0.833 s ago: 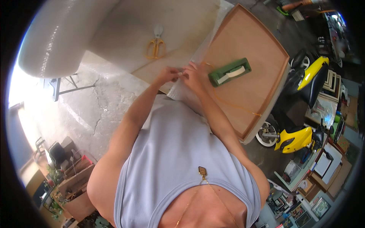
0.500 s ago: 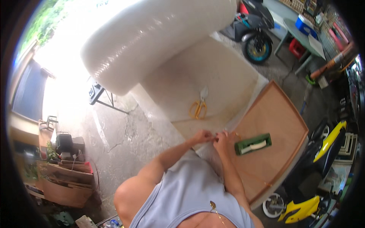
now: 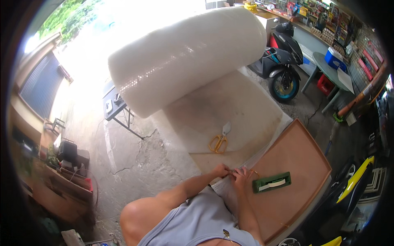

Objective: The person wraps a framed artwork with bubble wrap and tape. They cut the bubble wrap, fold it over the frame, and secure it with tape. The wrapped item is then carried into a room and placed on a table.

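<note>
My left hand (image 3: 222, 170) and my right hand (image 3: 241, 174) meet at the near corner of a shallow brown tray-like panel (image 3: 287, 164) with a raised rim. Fingers of both are closed, pinching something small I cannot make out. Beneath them lies the edge of a clear bubble wrap sheet (image 3: 225, 186). Just right of my right hand sits a green oblong holder (image 3: 257, 185) with a cream strip across it, seemingly a tape dispenser. Beyond my hands, scissors (image 3: 219, 143) with yellow handles rest on the wrap-covered surface (image 3: 230, 98).
A big roll of bubble wrap (image 3: 184, 57) lies across the far end. Behind it to the right stand a parked scooter (image 3: 283, 74) and a green table (image 3: 328, 69). A small dark folding table (image 3: 113, 104) is at left. Another yellow-and-black vehicle (image 3: 355, 180) is close on the right.
My view has tilted upward, so everything sits lower in the picture. Both hands stay together at the panel's corner, the right one's fingers slightly more spread over the edge.
</note>
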Available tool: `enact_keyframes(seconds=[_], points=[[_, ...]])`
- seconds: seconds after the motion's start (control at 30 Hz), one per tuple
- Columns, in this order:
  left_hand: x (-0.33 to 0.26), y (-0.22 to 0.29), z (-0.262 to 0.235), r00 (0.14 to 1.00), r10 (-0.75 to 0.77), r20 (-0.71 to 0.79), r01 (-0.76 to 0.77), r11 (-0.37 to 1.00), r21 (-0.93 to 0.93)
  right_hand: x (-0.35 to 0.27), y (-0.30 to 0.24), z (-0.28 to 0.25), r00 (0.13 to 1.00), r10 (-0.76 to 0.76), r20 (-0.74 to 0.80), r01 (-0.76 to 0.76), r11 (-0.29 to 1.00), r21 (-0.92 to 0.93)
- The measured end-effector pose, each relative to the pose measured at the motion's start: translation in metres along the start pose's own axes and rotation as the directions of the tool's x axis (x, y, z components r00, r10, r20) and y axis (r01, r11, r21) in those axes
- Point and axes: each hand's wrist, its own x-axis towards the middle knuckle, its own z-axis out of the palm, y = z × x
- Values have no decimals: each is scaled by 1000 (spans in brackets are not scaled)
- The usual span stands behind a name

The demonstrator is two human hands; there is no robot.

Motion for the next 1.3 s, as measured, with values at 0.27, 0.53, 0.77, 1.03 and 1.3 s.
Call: enact_keyframes(seconds=[0.27,0.53,0.77,1.03,1.3], points=[[-34,54,-16,972,-219,80,198,958,209,-3,6,7,997,41,-63,-43,999,-21],[-35,13,35,930,75,-360,26,963,268,-12,-16,-20,946,190,-262,-187,982,37],[-51,11,47,863,297,-408,-122,907,404,-52,-7,-56,724,290,-625,-139,950,281],[-39,-6,51,830,436,-348,-207,821,533,-67,-23,-65,584,376,-720,-251,926,281],[-39,-2,48,860,415,-297,-226,831,509,-97,40,-47,386,802,-457,-462,596,656]])
